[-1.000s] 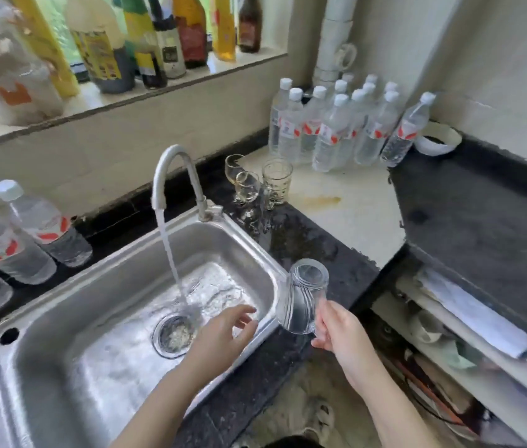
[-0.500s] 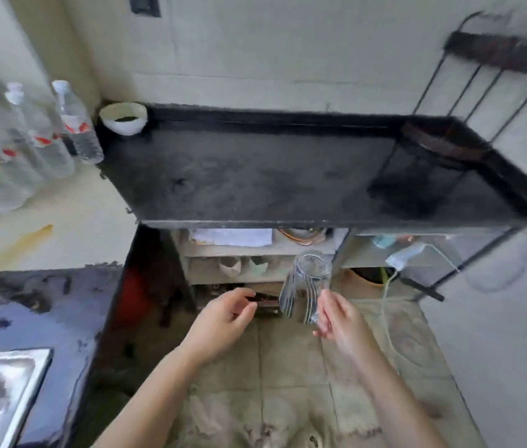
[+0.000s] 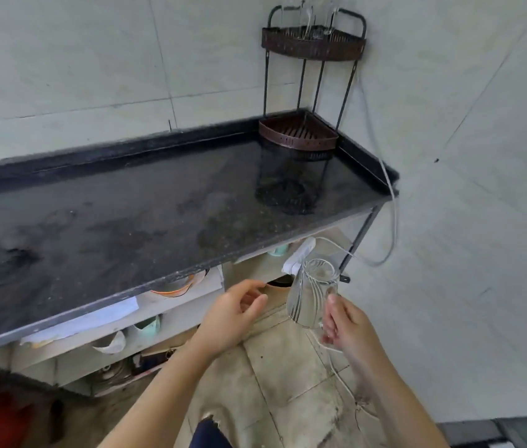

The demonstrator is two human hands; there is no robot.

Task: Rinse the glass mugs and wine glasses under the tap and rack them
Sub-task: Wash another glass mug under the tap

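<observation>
While right fingers (image 3: 331, 313) grip the upturned mug (image 3: 312, 294), left fingers (image 3: 252, 302) hang loose beyond the counter edge (image 3: 191, 270).

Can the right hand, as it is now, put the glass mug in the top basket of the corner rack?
Probably yes. Nothing stands between the right hand, holding the glass mug, and the top basket, though glasses already occupy it.

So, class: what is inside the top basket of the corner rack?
In the top basket, clear glass mugs stand; their bases are hidden behind its wall, and the picture's edge crops their tops.

Bare dark counter (image 3: 158, 202) leaves open passage to corner rack (image 3: 297, 137).
</observation>
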